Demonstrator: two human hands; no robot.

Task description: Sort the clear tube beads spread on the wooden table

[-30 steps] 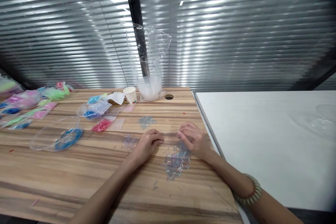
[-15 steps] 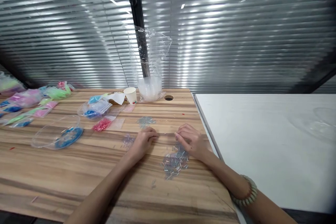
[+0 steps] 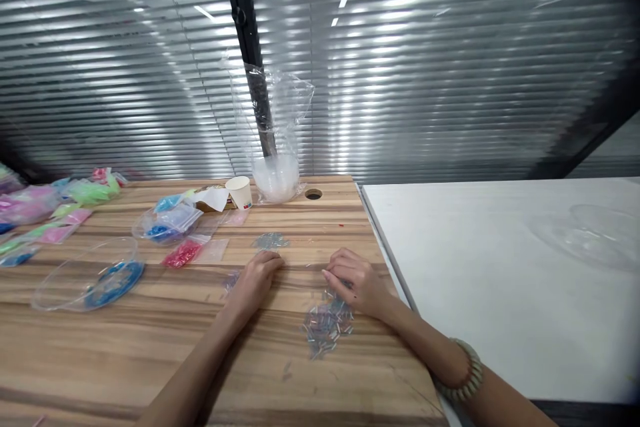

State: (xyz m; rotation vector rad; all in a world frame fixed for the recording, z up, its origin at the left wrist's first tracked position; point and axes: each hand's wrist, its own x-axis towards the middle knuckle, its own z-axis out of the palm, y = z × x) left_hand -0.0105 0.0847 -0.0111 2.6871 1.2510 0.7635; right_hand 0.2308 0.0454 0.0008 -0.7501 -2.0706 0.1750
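Both of my hands rest on a wooden table (image 3: 150, 340). My left hand (image 3: 253, 280) lies knuckles up with its fingers curled under, next to a small pile of clear tube beads (image 3: 231, 279). My right hand (image 3: 356, 280) has its fingers pinched together at the far edge of a larger heap of clear tube beads (image 3: 325, 323). What either hand holds is too small to make out. A third pile of clear beads (image 3: 270, 240) lies just beyond my left hand. A beaded bracelet (image 3: 467, 370) sits on my right wrist.
A clear plastic bowl with blue beads (image 3: 90, 273) stands at the left. Bags of red (image 3: 184, 253), blue (image 3: 167, 221), pink and green beads lie beyond it. A paper cup (image 3: 240, 192), a tall clear bag (image 3: 275, 140) and a cable hole (image 3: 313, 195) are at the back. A white table (image 3: 500, 280) adjoins on the right.
My left hand has slid a little to the left, away from my right hand. The view has shifted slightly; the beads lie as before.
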